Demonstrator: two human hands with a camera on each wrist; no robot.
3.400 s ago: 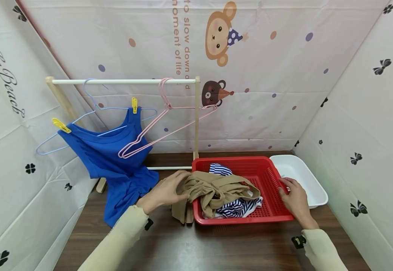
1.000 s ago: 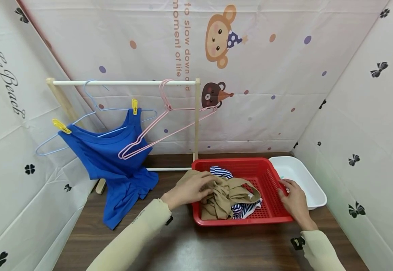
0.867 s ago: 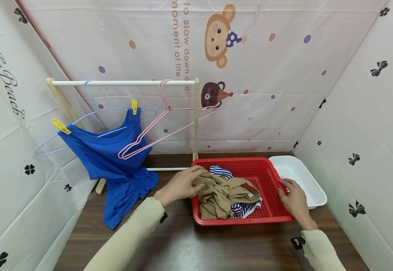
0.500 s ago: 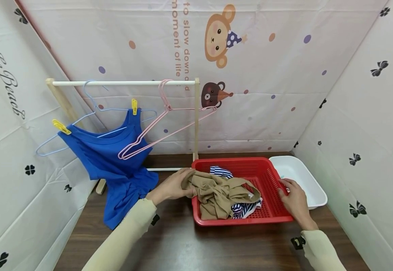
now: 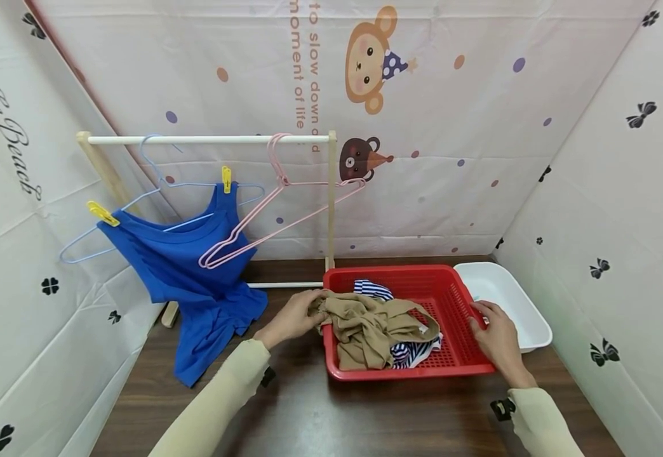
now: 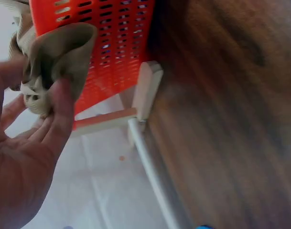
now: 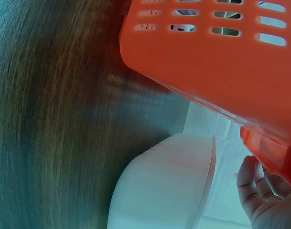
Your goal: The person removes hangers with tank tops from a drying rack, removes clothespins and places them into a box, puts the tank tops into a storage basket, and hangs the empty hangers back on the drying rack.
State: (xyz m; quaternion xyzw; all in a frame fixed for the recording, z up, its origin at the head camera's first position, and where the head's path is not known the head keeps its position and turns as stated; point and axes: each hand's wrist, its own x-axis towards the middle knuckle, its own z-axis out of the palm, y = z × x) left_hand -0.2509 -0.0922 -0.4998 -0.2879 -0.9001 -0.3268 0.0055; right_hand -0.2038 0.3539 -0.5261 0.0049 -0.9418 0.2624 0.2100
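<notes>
My left sleeve and right sleeve are both pale cream, long and softly creased. A small black device juts out beside each cuff; my hands are bare.

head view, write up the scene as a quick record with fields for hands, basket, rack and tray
Left hand: pinches tan garment at left rim of red basket
Right hand: grips right rim of red basket
Basket contents: most of tan garment, plus navy-striped cloth
Rack: blue top pegged to light-blue hanger with two yellow clothespins; bare pink hangers toward right end
White tray: right of red basket
</notes>
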